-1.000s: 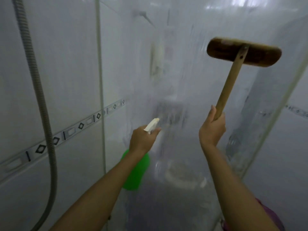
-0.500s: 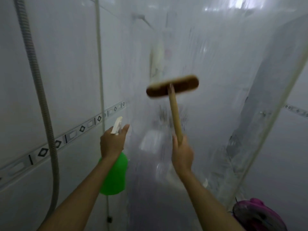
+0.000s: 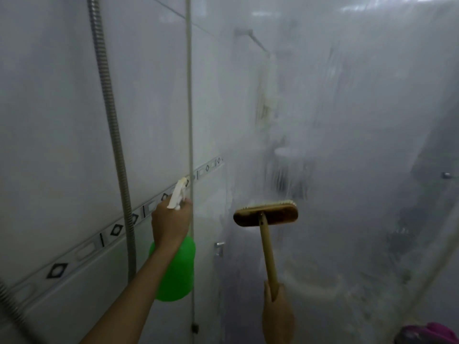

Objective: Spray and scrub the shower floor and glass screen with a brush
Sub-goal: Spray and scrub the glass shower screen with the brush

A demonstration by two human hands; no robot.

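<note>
The right hand (image 3: pixel 278 316) was wrapped around the lower end of the wooden handle of the brush (image 3: pixel 266 215), fingers pressed closed on it. The handle rose nearly upright, leaning slightly left toward the head. The brush head lay horizontal, its pale bristles turned toward the glass screen (image 3: pixel 347 145); contact between bristles and glass could not be confirmed because of blur and haze. The screen was misted and streaked, and only vague shapes showed through it.

The left hand (image 3: pixel 170 225) was closed around the neck of the green spray bottle (image 3: pixel 175 271), with the white trigger nozzle (image 3: pixel 177 193) standing above the knuckles and angled up and to the right. The bottle body hung below the hand, in front of the screen's vertical edge frame (image 3: pixel 190 108).

A metal shower hose (image 3: pixel 111 135) ran down the white tiled wall (image 3: pixel 49 108), to the left of the bottle. A decorative border strip (image 3: pixel 109 232) with diamond marks crossed the wall diagonally behind the hose. A small metal bracket (image 3: pixel 219 247) sat between the bottle and the brush handle. A purple object (image 3: pixel 432 333) showed at the lower right corner of the view.
</note>
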